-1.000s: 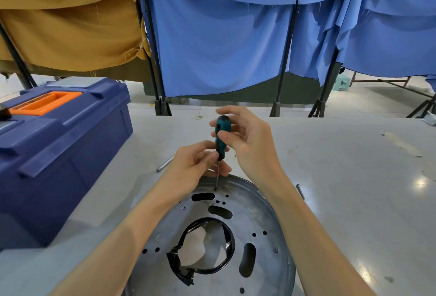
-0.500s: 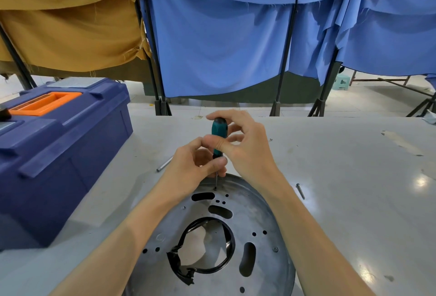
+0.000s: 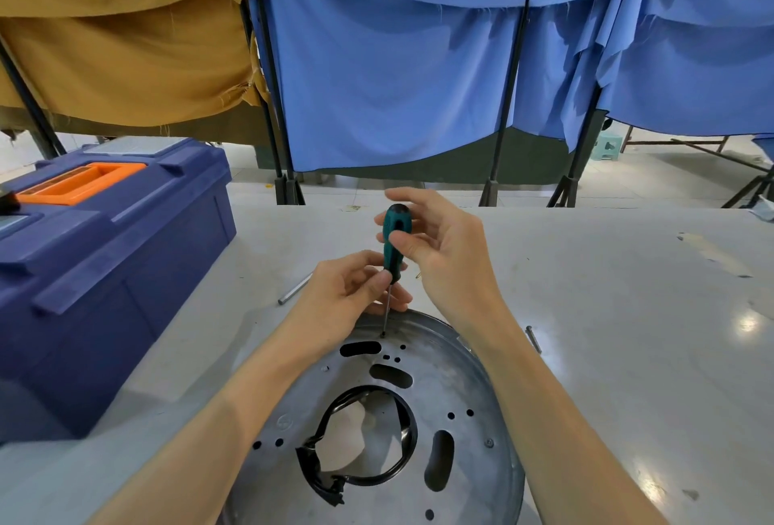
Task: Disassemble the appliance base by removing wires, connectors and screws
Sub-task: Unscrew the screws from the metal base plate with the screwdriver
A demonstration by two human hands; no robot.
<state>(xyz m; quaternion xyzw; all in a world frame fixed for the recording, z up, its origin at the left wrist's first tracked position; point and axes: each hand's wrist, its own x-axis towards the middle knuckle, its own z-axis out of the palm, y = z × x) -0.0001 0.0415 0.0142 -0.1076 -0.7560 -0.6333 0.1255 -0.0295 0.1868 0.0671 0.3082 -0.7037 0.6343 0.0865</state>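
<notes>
A round metal appliance base with slots and holes lies on the table before me, a black wire loop running around its centre opening. A green-handled screwdriver stands upright with its tip at a screw near the base's far rim. My right hand pinches the handle between thumb and fingers. My left hand pinches the screwdriver where handle meets shaft, fingers resting by the far rim.
A blue toolbox with an orange handle stands on the left of the white table. A metal rod lies beyond the left hand; a loose screw lies right of the base. Blue and mustard cloths hang behind.
My right hand's fingers have shifted round the handle, closing on it and then spreading again. The screwdriver stays upright on the same screw. My left hand barely moved.
</notes>
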